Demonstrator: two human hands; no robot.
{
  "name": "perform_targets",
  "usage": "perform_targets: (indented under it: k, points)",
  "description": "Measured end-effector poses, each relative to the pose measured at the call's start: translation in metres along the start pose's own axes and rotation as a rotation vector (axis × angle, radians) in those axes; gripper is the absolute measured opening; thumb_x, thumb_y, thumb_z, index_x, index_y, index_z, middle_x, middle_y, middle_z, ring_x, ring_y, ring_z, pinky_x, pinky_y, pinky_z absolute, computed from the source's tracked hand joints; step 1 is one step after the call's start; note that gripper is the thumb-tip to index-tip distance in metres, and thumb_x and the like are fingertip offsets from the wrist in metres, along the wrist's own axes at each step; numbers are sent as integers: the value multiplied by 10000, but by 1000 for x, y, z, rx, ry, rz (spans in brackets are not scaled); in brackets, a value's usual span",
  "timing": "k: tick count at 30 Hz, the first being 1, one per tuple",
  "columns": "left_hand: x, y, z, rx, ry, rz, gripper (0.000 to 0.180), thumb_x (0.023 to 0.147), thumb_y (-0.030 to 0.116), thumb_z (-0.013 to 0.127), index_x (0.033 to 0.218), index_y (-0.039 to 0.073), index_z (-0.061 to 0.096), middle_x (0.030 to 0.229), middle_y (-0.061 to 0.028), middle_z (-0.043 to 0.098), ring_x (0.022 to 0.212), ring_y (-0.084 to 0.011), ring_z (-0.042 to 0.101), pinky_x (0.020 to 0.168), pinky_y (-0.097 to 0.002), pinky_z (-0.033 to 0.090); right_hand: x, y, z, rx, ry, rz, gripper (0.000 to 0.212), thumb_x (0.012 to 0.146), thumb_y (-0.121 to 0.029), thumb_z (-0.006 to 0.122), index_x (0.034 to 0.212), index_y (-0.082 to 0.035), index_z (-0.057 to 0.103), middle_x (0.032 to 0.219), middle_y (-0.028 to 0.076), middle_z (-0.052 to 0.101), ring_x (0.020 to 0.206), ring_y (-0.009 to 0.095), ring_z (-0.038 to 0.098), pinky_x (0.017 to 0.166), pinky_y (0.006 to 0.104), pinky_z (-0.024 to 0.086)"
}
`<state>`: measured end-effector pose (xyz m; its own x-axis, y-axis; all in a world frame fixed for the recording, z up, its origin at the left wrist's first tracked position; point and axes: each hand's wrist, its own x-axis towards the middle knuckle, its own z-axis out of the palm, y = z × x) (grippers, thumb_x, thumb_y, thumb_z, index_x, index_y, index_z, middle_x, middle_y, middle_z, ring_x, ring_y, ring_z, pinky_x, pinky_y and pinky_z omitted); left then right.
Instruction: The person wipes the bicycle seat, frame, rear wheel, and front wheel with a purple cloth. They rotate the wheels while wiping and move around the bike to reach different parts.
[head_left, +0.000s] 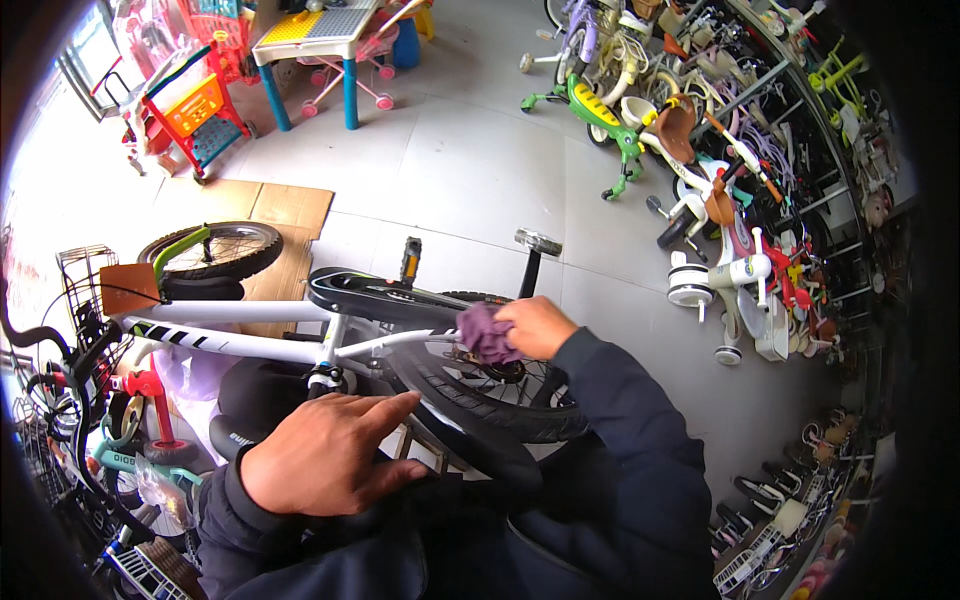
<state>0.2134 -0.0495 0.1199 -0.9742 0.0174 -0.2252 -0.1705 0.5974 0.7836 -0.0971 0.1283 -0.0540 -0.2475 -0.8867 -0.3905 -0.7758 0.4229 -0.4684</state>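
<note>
A white bicycle (235, 341) with black stripes lies across the space before me, its rear wheel (455, 400) on the right. My right hand (538, 328) is closed around a crumpled purple cloth (487, 333), which is against the rear of the frame near the wheel hub. Nearer to me, my left hand (335, 450) holds nothing; its fingers are stretched out and apart, above the seat post area. Whether it touches the bicycle is unclear. A black chain guard (365, 292) runs along the far side, with one pedal (411, 260) sticking up beyond it.
A loose wheel (225, 250) lies on flattened cardboard (290, 210) at the far left. Children's ride-on toys, among them a green one (600, 112), crowd the right beside racks. A play table (310, 45) and a red toy cart (195, 110) stand at the back.
</note>
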Motion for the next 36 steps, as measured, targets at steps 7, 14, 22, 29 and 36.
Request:
perform_targets:
  k: [7,14,22,29,36]
  points:
    - [28,10,-5,227,77,29,586,941,389,720,1286,-69,597,871,-276,699,810,-457,687,725,-515,537,-68,-37,-74,810,293,147,323,870,14,595,1172,88,682,1024,100,750,910,176,727,814,311,582]
    - [138,26,-49,384,131,163,502,991,460,622,935,-30,721,841,-268,708,831,-458,702,769,-528,554,-109,-86,-97,499,848,-96,384,836,28,577,1204,78,676,1125,124,735,1028,161,671,961,291,513]
    - [166,-46,-62,789,960,146,506,972,548,614,939,54,719,935,-127,719,956,-327,688,820,-472,522,-153,-66,-77,480,914,-55,397,822,51,547,1195,80,680,1181,118,721,1082,179,661,999,308,496]
    - [207,-93,-96,388,974,454,476,917,219,775,1320,12,629,1358,-178,588,1257,-352,578,1077,-403,475,-141,-22,-29,819,815,124,376,853,50,558,1203,79,693,1068,92,740,960,136,678,899,289,544]
    - [137,-121,-107,-1024,948,595,459,1034,251,620,1416,2,574,1339,-147,673,1238,-284,660,1083,-415,504,-104,-7,-4,740,885,155,312,868,18,583,1150,69,706,1034,83,746,959,137,668,898,297,534]
